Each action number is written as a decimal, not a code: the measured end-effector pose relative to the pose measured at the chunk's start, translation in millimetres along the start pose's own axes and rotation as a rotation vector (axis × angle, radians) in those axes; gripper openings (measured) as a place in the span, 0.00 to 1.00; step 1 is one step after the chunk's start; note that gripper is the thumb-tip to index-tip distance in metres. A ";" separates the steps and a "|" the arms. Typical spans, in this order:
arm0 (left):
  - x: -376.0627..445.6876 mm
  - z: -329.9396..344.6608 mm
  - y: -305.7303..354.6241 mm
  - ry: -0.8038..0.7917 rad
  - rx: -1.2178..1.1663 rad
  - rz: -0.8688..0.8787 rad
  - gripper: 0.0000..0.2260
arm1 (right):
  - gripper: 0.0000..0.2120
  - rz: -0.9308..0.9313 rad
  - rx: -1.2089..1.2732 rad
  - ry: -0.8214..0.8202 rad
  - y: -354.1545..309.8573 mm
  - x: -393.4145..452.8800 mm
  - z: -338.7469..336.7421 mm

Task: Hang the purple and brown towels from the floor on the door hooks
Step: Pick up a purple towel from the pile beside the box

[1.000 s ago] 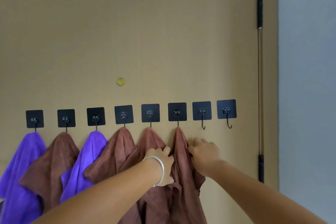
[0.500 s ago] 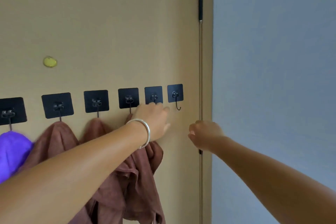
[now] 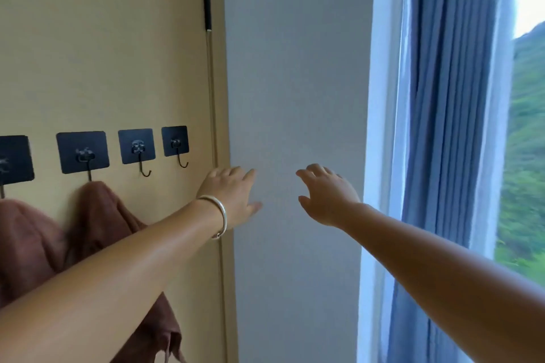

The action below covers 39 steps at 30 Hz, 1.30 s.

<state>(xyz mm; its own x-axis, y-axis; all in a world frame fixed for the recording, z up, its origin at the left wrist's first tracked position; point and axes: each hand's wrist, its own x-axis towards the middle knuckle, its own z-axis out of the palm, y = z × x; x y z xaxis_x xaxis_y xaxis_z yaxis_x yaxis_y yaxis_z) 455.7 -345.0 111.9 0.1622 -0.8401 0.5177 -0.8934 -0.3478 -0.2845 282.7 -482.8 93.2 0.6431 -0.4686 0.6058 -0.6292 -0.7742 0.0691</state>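
Observation:
A brown towel (image 3: 100, 215) hangs from a black hook (image 3: 84, 153) on the tan door (image 3: 103, 53). A second brown towel (image 3: 23, 242) hangs at the left edge. Two hooks to the right are bare: one (image 3: 138, 147) and the last (image 3: 176, 143) near the door's edge. My left hand (image 3: 233, 194), with a silver bangle on the wrist, is held out with spread fingers in front of the door frame, holding nothing. My right hand (image 3: 327, 194) is also stretched out with relaxed fingers before the grey wall, holding nothing. No purple towel is in view.
The grey wall (image 3: 295, 68) stands right of the door frame with its black hinge (image 3: 207, 7). A blue curtain (image 3: 442, 127) hangs further right beside a window (image 3: 528, 127) showing green hillside.
The view has swung right, past the door to the wall and curtain. Both hands have let go of the brown towel and moved right, fingers now spread.

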 end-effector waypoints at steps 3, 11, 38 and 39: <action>7.9 -2.8 34.6 0.044 -0.056 0.089 0.32 | 0.25 0.074 -0.076 -0.002 22.0 -34.2 -20.0; 22.6 -30.2 153.8 0.116 -0.195 0.322 0.32 | 0.24 0.291 -0.241 -0.049 100.5 -130.5 -87.4; -91.7 -205.6 682.9 0.169 -0.612 1.024 0.31 | 0.27 1.238 -0.524 -0.164 300.8 -595.5 -347.7; -106.1 -213.1 702.9 0.173 -0.628 1.055 0.31 | 0.27 1.276 -0.537 -0.167 298.8 -616.5 -357.1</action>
<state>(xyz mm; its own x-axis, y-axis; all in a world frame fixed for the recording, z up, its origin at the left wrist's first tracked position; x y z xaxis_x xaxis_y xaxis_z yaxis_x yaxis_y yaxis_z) -278.7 -411.6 29.0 -0.7729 -0.5055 0.3836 -0.6072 0.7646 -0.2160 -457.7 -273.3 23.4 -0.4749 -0.7928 0.3821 -0.8775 0.4593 -0.1379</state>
